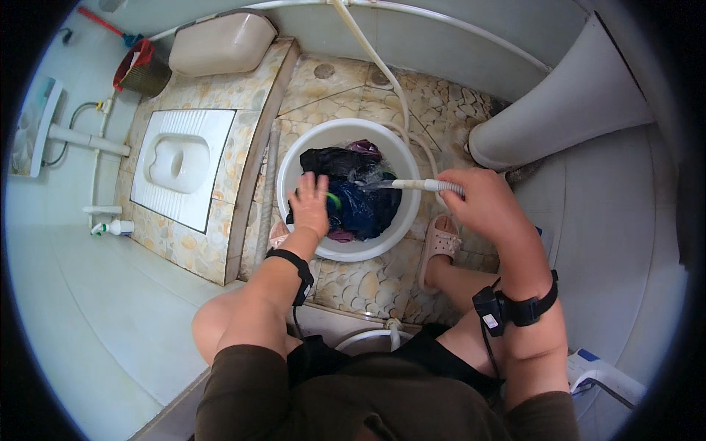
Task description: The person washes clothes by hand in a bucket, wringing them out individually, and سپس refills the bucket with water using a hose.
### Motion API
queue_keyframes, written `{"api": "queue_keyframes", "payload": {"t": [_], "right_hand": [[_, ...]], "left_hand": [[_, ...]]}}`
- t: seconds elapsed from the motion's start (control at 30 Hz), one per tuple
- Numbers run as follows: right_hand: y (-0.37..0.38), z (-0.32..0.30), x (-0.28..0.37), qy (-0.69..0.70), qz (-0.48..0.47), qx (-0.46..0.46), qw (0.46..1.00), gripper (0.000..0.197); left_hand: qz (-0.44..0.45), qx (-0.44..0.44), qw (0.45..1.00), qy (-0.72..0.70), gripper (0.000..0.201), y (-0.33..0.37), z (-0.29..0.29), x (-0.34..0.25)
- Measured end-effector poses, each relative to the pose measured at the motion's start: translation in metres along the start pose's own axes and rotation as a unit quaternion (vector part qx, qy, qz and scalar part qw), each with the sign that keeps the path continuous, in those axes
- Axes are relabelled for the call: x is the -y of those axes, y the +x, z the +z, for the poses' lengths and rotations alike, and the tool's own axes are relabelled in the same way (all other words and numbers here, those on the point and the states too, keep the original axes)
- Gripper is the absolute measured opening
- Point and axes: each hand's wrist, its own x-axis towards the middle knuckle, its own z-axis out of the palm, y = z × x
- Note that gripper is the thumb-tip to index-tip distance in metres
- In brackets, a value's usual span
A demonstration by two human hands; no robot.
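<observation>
Between my feet stands a round white basin (300, 140) with dark wet clothes (368, 209) in it, black, navy and purple. My right hand (471, 192) grips a pale hose (423, 185) by its end, over the basin's right rim. Water runs from the hose end onto the clothes. At the basin's left side, my left hand (309, 206) is held over the clothes with its fingers spread and nothing in them. Whether its palm touches the cloth I cannot tell.
A squat toilet (176, 165) is set in a raised tiled step on the left. Behind it are a cistern (220, 44) and a waste bin (143, 73). A white pedestal (559, 95) stands at the right. A hose (401, 95) hangs behind the basin; a spray bottle (114, 228) lies far left.
</observation>
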Motion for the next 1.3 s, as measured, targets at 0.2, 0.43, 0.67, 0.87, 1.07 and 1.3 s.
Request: {"api": "queue_keyframes", "payload": {"t": [0.2,0.43,0.67,0.87,1.07,1.3], "right_hand": [[0.001,0.01,0.004,-0.026,-0.024,0.022,0.999,0.02],[0.0,0.009,0.011,-0.016,0.008,0.036,0.999,0.021],[0.0,0.006,0.009,-0.032,-0.007,-0.003,0.999,0.021],[-0.003,0.0,0.0,-0.036,0.017,-0.017,0.999,0.022],[-0.001,0.002,-0.014,-0.052,0.001,-0.038,0.998,0.023],[-0.001,-0.005,-0.009,-0.057,-0.004,-0.045,0.997,0.024]], "left_hand": [[0.298,0.173,0.934,0.097,0.071,0.006,0.012,-0.049],[0.081,0.256,0.963,0.039,0.049,-0.004,0.061,-0.048],[-0.157,-0.023,0.869,-0.469,0.033,0.017,0.011,-0.014],[-0.162,-0.06,0.568,-0.805,0.021,0.017,-0.1,-0.017],[-0.01,-0.058,0.494,-0.868,0.02,-0.001,-0.193,-0.036],[-0.084,0.009,0.455,-0.887,0.022,-0.004,-0.162,0.001]]}}
